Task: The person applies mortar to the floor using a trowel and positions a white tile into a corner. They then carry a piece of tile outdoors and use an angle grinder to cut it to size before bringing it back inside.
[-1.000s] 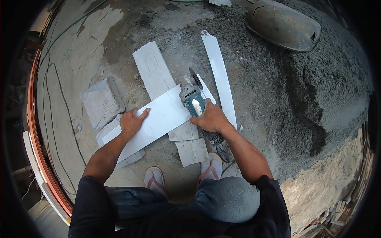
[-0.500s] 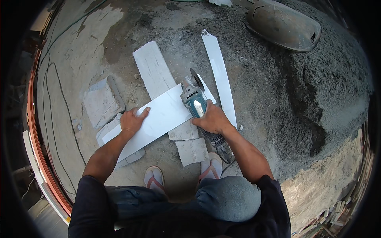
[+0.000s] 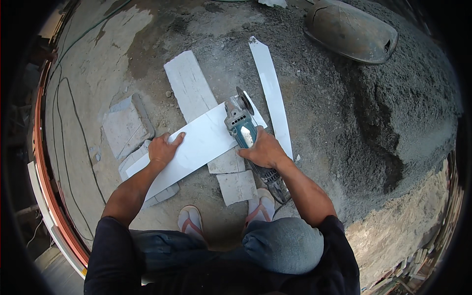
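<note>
A long white tile strip (image 3: 191,147) lies slantwise across pale blocks. On its left part rests my left hand (image 3: 163,149), holding it by the far edge with the thumb spread over the top face. My right hand (image 3: 264,149) is wrapped round the teal body of an angle grinder (image 3: 242,129). The grinder's thin dark disc (image 3: 245,101) stands on edge at the strip's right end, where a narrow piece shows beyond it. Whether the disc is spinning cannot be made out.
Another narrow white strip (image 3: 271,88) lies to the right. Under the tile are a long pale block (image 3: 189,81) and a shorter one (image 3: 237,188). A square block (image 3: 127,125) sits left. Grey sand (image 3: 418,113) and an upturned tub (image 3: 351,32) are right; a cable (image 3: 81,125) runs left.
The grinder and its disc have shifted very slightly toward me along the strip's right end. My left hand and the tile look the same.
</note>
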